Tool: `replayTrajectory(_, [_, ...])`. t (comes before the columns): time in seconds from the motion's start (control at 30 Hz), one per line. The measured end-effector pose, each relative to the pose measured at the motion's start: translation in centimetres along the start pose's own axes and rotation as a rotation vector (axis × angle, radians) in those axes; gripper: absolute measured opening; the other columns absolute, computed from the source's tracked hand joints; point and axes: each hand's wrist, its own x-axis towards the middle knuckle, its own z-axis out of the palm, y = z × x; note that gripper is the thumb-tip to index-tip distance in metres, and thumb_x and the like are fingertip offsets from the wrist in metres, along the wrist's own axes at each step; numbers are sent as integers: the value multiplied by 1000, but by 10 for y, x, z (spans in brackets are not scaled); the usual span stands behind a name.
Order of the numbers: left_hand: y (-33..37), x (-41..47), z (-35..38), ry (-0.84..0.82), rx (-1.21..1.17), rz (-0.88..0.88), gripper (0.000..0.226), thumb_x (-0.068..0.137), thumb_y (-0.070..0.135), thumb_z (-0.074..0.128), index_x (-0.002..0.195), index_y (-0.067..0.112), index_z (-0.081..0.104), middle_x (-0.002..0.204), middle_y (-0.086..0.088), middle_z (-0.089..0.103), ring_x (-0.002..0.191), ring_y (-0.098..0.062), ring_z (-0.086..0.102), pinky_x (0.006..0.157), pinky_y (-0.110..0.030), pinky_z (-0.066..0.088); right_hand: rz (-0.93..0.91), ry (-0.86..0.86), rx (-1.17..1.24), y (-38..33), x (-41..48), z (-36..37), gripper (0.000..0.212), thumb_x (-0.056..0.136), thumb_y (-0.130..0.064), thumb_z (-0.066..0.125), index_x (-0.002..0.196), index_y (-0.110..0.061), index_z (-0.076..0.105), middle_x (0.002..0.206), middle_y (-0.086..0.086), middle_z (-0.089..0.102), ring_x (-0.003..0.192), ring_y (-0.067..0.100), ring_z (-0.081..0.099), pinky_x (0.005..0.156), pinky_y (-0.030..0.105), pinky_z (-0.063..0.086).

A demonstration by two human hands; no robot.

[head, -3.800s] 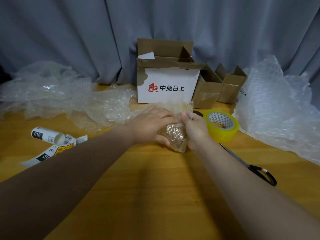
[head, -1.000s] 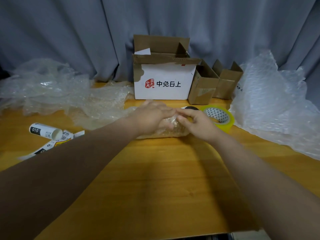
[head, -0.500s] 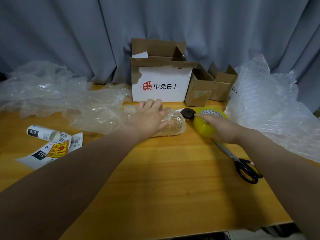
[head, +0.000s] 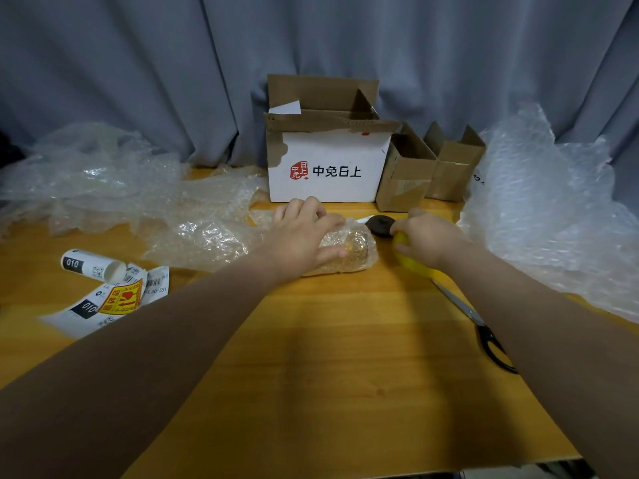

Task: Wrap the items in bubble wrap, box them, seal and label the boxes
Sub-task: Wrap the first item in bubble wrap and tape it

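Observation:
An item wrapped in bubble wrap (head: 352, 248) lies on the wooden table (head: 328, 375) in front of the white printed box (head: 328, 167). My left hand (head: 301, 233) lies flat on the bundle, fingers spread, pressing it down. To its right, my right hand (head: 427, 236) grips the yellow tape roll (head: 411, 262), which is tilted up on its edge. A small dark round object (head: 379, 224) lies between the two hands. The trailing bubble wrap sheet (head: 200, 236) extends left from the bundle.
Two small open brown boxes (head: 408, 178) stand right of the white box. Scissors (head: 484, 330) lie near my right forearm. Loose bubble wrap (head: 553, 216) is heaped at the right and plastic film (head: 86, 167) at the left. A label roll (head: 91, 266) and stickers (head: 117, 300) lie front left.
My right hand left the bundle, went right and took hold of the tape roll, lifting it on edge. My left hand stayed pressing the wrapped item.

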Motion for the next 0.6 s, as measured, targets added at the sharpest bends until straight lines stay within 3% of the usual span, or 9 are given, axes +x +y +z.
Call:
replayTrajectory(0.1, [-1,0,-1,-1,-66,1,43,86,58,51,119,32,48,115,7,36,113,-14,30,89,-25,13,0,-44,-41,-6,-1,-6,23,95,-24,55,117,-22,61,114,9,47,93,29,57,80,38,53])
replayTrajectory(0.23, [-1,0,-3,-7,-155,-22,27,95,49,40,111,31,52,107,11,33,110,-12,29,90,-25,13,-5,-31,-112,-11,-5,-6,13,94,-11,51,102,-15,60,106,7,43,86,26,54,69,32,44])
replayTrajectory(0.3, [-5,-1,-4,-24,-214,-33,23,97,42,40,111,32,55,106,11,35,109,-12,29,92,-26,16,-2,8,-98,-10,-7,0,14,93,-3,49,101,-13,56,111,9,42,93,26,54,74,35,46])
replayTrajectory(0.4, [-15,-1,-7,-83,-275,-6,24,94,40,48,117,36,55,108,13,37,108,-7,28,96,-27,19,14,193,22,1,-7,5,18,96,-8,45,112,-5,53,126,11,43,109,30,49,84,41,45])
replayTrajectory(0.47, [-19,-1,-9,-107,-291,9,31,91,44,53,121,37,54,111,15,39,106,-3,26,95,-26,20,-30,325,-7,12,-7,3,18,96,-14,51,108,-3,56,128,13,45,113,30,44,88,41,42])
replayTrajectory(0.6, [-21,-1,-6,-84,-302,14,37,89,46,55,125,37,53,114,17,40,105,-1,26,95,-25,21,-55,630,150,28,-18,-12,13,92,-9,55,90,3,61,105,21,57,99,37,54,82,43,43])
